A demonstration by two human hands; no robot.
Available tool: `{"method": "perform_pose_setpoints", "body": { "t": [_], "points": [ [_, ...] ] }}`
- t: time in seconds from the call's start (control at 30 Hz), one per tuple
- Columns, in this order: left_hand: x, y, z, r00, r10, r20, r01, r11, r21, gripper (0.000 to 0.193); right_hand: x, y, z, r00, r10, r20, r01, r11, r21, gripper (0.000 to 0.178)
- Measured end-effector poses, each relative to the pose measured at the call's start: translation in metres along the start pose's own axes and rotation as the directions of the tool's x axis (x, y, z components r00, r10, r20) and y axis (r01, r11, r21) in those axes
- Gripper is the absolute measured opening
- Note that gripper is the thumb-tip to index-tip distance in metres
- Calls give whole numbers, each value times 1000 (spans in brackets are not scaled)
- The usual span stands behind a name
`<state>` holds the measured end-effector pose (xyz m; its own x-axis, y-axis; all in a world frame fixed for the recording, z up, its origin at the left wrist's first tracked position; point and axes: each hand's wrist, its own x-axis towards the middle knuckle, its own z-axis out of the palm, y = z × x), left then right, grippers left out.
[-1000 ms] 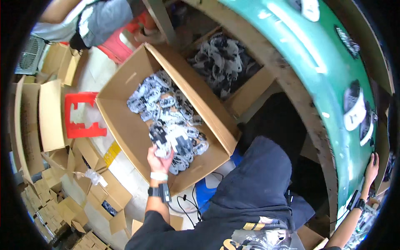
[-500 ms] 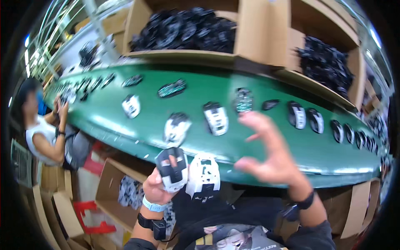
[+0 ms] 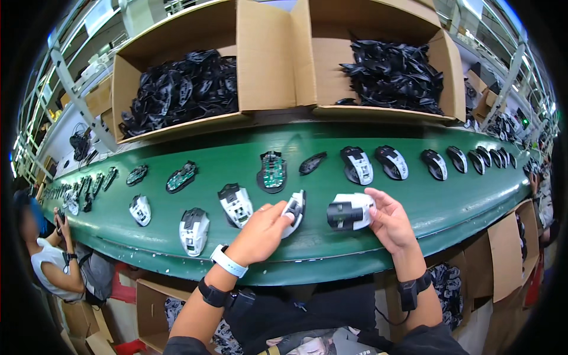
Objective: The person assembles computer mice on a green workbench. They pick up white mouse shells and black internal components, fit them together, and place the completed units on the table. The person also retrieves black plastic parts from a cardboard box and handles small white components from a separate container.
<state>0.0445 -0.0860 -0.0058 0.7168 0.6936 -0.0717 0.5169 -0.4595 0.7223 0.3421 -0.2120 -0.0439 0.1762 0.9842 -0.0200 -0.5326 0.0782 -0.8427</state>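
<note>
My left hand point(image 3: 263, 231) reaches over the green belt, its fingers closed on a white-and-black mouse shell point(image 3: 294, 213) tipped up on its side. To its right, my right hand point(image 3: 392, 222) pinches the white end of a second mouse shell point(image 3: 353, 211); the black end of this one points left. Just left of my left hand lies a white-and-black mouse shell point(image 3: 235, 204), and nearer the belt's front edge is another mouse shell point(image 3: 193, 231). Behind my hands rests a mouse base with a green circuit board point(image 3: 273, 170), with a small black part point(image 3: 312, 163) beside it.
Two cardboard boxes point(image 3: 274, 56) of black plastic parts stand behind the green belt point(image 3: 313, 248). Several mouse shells line the belt's right side, more circuit-board bases its left. At the far left a person point(image 3: 56, 254) works at the belt. Open boxes of parts stand below its front edge.
Both hands have moved in over the belt, the left forward with its shell. My right hand, spread and bare before, now grips a mouse shell. The whole view has shifted.
</note>
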Motion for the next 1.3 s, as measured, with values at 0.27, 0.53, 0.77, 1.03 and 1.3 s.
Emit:
{"method": "perform_pose_setpoints", "body": {
  "t": [0.27,0.53,0.77,1.03,1.3],
  "points": [
    [17,23,5,889,363,-279,-340,931,128,78,45,-18,25,987,49,152,-62,995,77,49],
    [70,-17,-17,823,52,-565,-546,349,-762,65,143,-24,84,945,-181,272,314,736,-599,41],
    [62,-22,-15,822,36,-569,-543,351,-763,68,165,18,52,838,11,545,539,-161,-827,33],
    [56,-32,-13,827,-30,-562,-509,384,-770,67,152,9,65,917,-252,309,382,332,-862,20],
    [59,-23,-1,854,44,-518,-460,527,-715,81,112,-5,108,881,-263,394,409,842,-352,20]
  ]
}}
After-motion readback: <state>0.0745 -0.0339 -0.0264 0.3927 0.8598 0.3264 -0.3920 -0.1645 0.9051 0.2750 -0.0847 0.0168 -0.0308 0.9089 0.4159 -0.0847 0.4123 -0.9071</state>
